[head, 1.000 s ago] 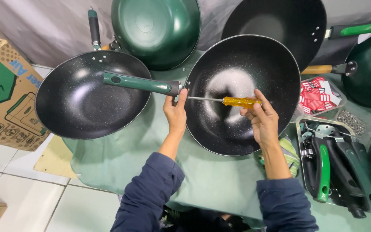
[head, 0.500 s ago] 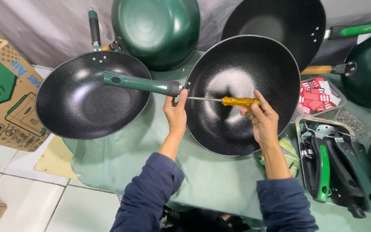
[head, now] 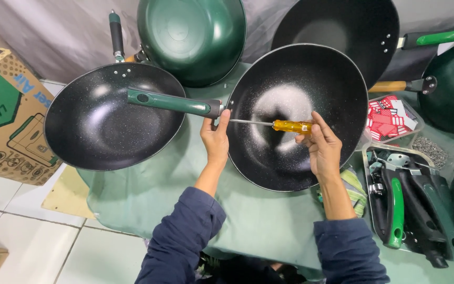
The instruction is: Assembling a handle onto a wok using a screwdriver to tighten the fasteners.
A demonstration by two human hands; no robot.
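Surface: pale green cloth-covered surface (head: 258, 221), white tiled floor (head: 22, 252) beside it.
Hands: left hand (head: 215, 138) grips black speckled wok (head: 298, 115); right hand (head: 321, 147) grips yellow-handled screwdriver (head: 290, 126).
Change: nothing, both hold steady.

Second black wok (head: 114, 118) at left; green wok (head: 193, 39) inverted behind it. Cardboard box (head: 3, 113) far left. Tray of spare handles (head: 411, 202) at right.

The right hand (head: 321, 150) seems to have shifted its fingers slightly on the yellow-handled screwdriver (head: 290, 126).
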